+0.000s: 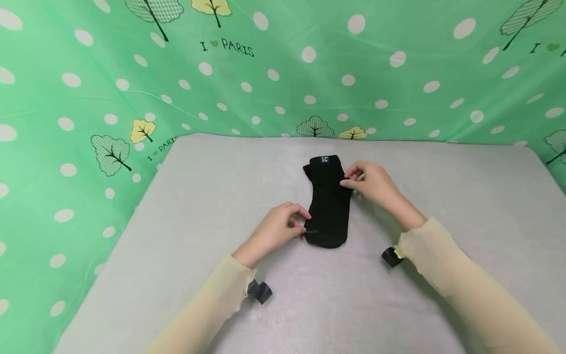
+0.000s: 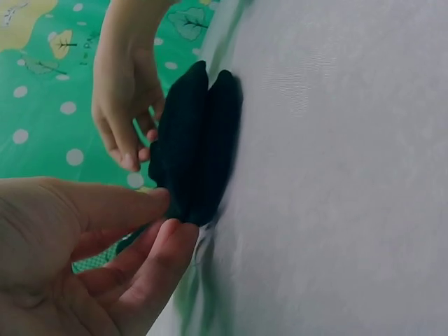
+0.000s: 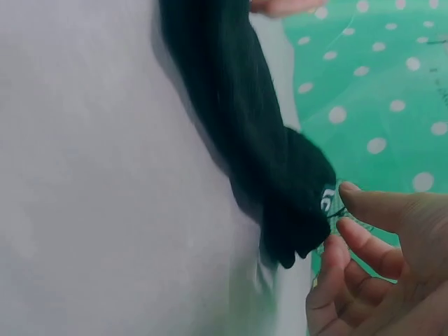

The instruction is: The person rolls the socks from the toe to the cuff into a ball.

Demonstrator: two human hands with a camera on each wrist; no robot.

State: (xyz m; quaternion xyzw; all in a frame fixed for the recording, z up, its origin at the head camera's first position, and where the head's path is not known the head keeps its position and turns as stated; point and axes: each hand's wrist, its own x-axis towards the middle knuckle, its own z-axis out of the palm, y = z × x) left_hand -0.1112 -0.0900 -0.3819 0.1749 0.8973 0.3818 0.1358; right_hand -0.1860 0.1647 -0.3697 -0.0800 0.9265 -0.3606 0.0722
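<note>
A pair of black socks (image 1: 329,206) lies layered on the grey tabletop, with a small white-lettered label at the far cuff and a dark corner jutting out at the upper left. At the near left edge my left hand (image 1: 280,226) pinches the sock fabric between thumb and fingers; the left wrist view shows two dark folds of the socks (image 2: 192,147) beyond its fingertips. Higher up on the opposite edge, my right hand (image 1: 371,182) pinches the fabric with thumb and forefinger. In the right wrist view the label (image 3: 327,199) sits right by the right thumb (image 3: 371,203).
Grey cloth covers the table (image 1: 199,187). Behind it and to the left hangs a green curtain (image 1: 247,98) with white dots and printed trees. Dark camera mounts (image 1: 260,291) stick out from both beige sleeves (image 1: 442,265).
</note>
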